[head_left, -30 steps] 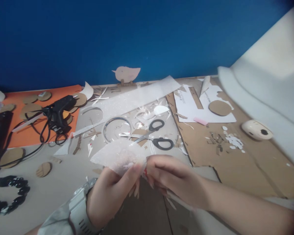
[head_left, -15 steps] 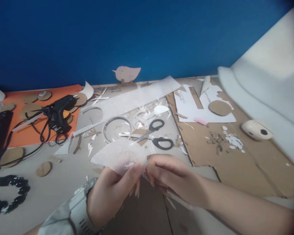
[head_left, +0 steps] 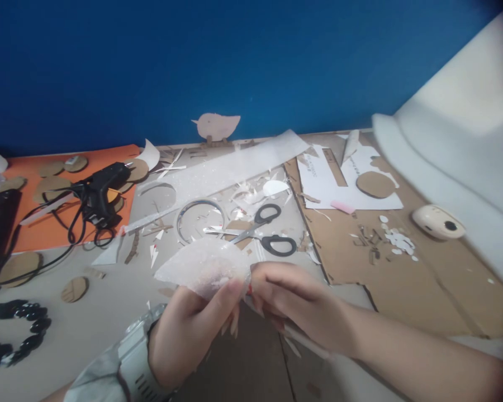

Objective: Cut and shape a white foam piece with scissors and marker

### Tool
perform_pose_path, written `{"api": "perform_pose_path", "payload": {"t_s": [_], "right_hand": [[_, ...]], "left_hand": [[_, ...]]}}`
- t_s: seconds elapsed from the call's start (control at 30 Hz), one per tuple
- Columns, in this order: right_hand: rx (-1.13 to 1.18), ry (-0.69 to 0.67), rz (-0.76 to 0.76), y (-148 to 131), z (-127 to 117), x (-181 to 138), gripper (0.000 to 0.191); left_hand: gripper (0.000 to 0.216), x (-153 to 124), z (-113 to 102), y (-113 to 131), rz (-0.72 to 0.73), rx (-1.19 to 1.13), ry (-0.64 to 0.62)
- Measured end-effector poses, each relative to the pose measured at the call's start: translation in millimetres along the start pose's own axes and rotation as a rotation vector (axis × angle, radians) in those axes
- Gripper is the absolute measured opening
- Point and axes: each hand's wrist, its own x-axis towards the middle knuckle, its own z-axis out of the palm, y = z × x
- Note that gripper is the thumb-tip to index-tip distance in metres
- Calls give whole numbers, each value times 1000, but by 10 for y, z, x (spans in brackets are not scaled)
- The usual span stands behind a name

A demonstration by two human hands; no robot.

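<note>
Holding a translucent white, leaf-shaped glittery sheet [head_left: 197,265] above the near edge of the pale grey desk [head_left: 121,312], I have it pinched in my left hand [head_left: 193,329], thumb on top and the other fingers curled underneath. Its pointed tip reaches out to the left. My right hand [head_left: 302,310] meets the sheet's right end, fingers drawn narrow, with a small bright red bit [head_left: 248,289] showing between my two hands; whether those fingers grip the sheet, the red bit or both, I can't make out. A chunky pale grey wristwatch [head_left: 136,354] sits on my left wrist.

Just beyond the sheet lie black-handled metal scissors [head_left: 265,242], blades parted and pointing left, one of them partly covered from my view by the sheet. Near them is a silvery round ring [head_left: 179,223], lying flat, and past it a long white glittery strip [head_left: 243,162] runs diagonally across the desk. To the left, a black glue gun [head_left: 103,187] rests over flat orange paper [head_left: 29,223]. To the right, brown cardboard [head_left: 347,268] carries a cluster of white paper dots [head_left: 400,243]. A pale pink bird cutout [head_left: 218,127] stands upright at the back.
</note>
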Motion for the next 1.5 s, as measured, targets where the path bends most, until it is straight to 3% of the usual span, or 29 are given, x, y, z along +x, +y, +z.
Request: {"api": "perform_pose_path", "payload": {"t_s": [0.2,0.53,0.87,1.03,1.5], "right_hand": [[24,-3,13,-10,-2,5,29],[-29,5,-8,-13,8,-1,30],[-325,130,-322,-43,17,8,27],[-355,130,-355,-67,33,4,28],[-337,141,-373,-32,26,2,26]], "left_hand": [[48,1,-3,0,21,-11,3],[54,3,-5,-17,-65,21,-28],[54,-33,3,18,-36,14,-53],[48,-6,14,1,33,-19,-97],[51,-30,14,5,-58,26,-54]]}}
